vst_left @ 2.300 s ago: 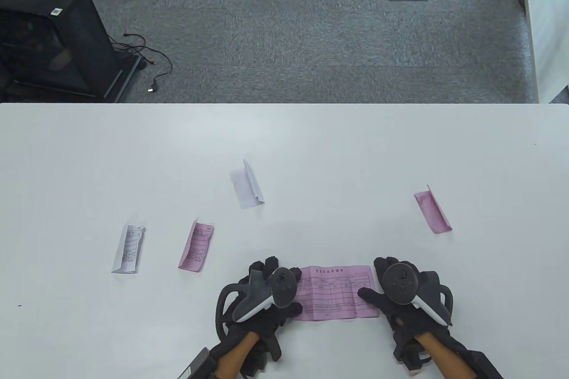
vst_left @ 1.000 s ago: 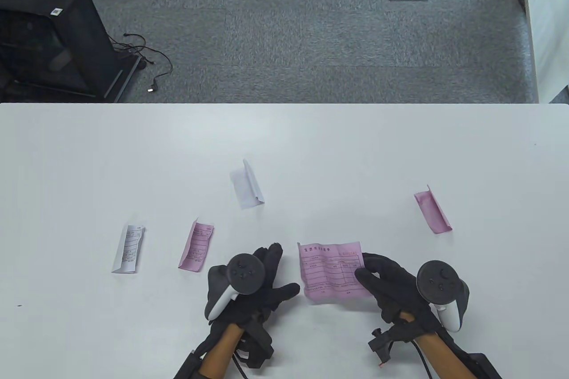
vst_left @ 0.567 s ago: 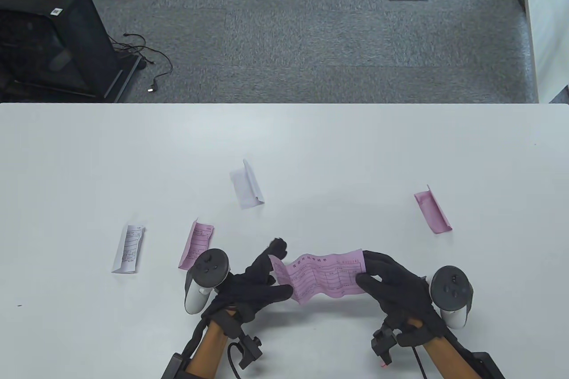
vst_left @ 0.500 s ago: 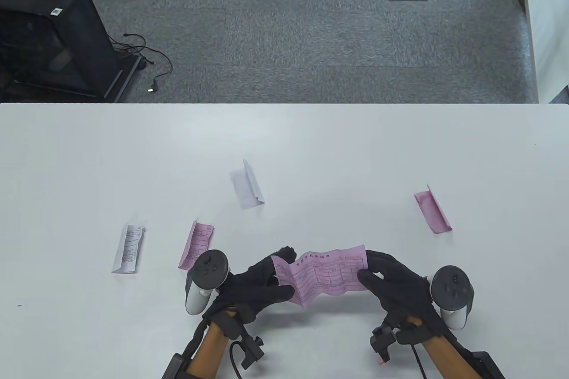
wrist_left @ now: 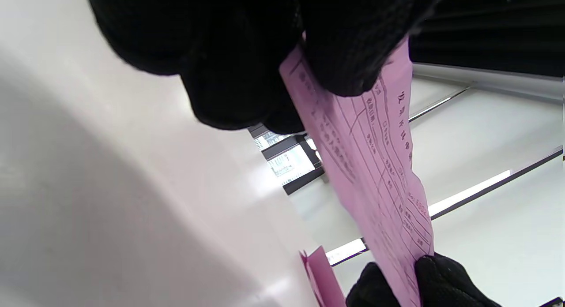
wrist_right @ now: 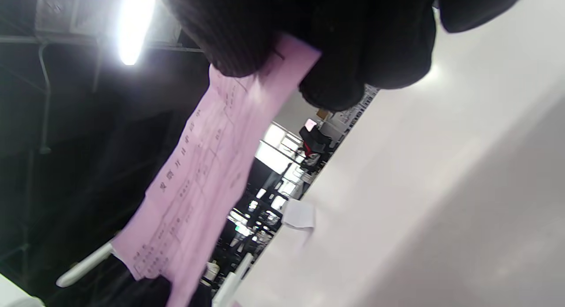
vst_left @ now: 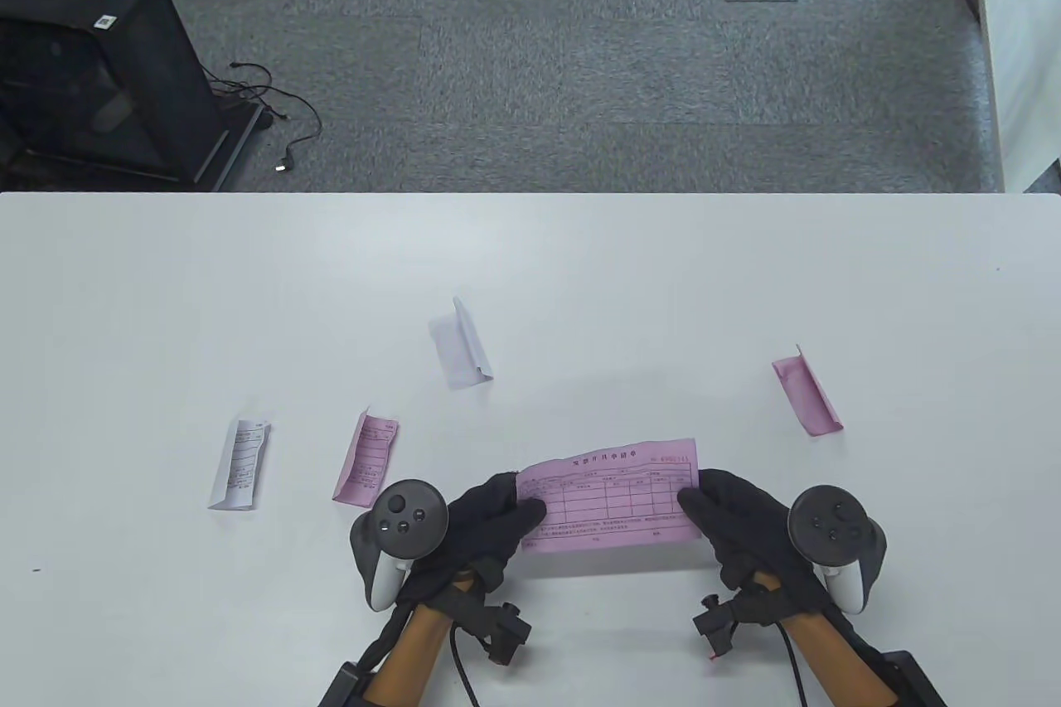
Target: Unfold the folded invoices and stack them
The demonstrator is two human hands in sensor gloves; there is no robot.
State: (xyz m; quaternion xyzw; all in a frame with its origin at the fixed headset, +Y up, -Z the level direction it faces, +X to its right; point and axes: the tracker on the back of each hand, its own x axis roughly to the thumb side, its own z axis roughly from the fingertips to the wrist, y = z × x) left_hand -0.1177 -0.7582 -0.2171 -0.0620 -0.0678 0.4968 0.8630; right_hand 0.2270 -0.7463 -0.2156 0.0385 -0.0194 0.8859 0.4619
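An unfolded pink invoice (vst_left: 612, 504) is stretched flat between my hands, held above the table (vst_left: 580, 284) near its front edge. My left hand (vst_left: 506, 512) pinches its left end; the left wrist view shows the fingers closed on the sheet (wrist_left: 375, 166). My right hand (vst_left: 704, 504) pinches its right end; the right wrist view shows the same sheet (wrist_right: 198, 183). Folded invoices lie on the table: a white one (vst_left: 239, 465) at the left, a pink one (vst_left: 366, 458) beside it, a white one (vst_left: 461, 344) in the middle, a pink one (vst_left: 806, 394) at the right.
The table's far edge runs across the middle of the view, with grey carpet beyond. A black cabinet (vst_left: 91, 69) with a loose cable stands on the floor at the far left. A white partition (vst_left: 1024, 52) stands at the far right.
The invoice lay flat under both hands, then my right hand lifted it alone. My left hand took its left end, and both hands pulled the wavy sheet taut.
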